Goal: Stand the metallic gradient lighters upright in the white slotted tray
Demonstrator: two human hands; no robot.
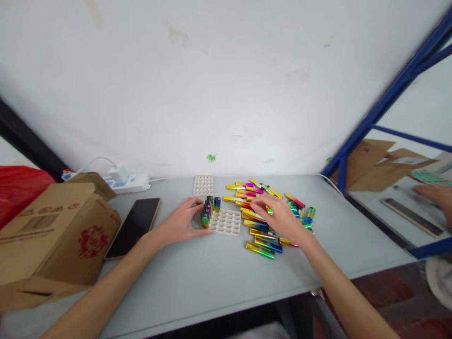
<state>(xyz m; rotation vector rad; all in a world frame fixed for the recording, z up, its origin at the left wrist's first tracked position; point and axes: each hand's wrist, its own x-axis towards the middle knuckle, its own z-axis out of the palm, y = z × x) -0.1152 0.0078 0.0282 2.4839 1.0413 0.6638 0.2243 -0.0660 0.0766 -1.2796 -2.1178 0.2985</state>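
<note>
My left hand [183,219] is at the left side of a pale tray with round pockets [228,222]. Its thumb and fingers are apart, around a row of upright, shiny coloured tubes with dark tops [205,214], and the thumb is by the tray's near left corner. One more upright tube [217,204] stands at the tray's back. Over a loose pile of shiny two-tone tubes [259,249], my right hand [277,214] has its fingers bent together among them; what they grip is hidden.
A second pocketed tray [203,185] lies by the wall. On the left are a dark phone [136,223], a cardboard box [56,235] and a power strip [136,182]. A blue metal frame [381,113] bounds the right side; another person's hand [434,195] shows beyond it.
</note>
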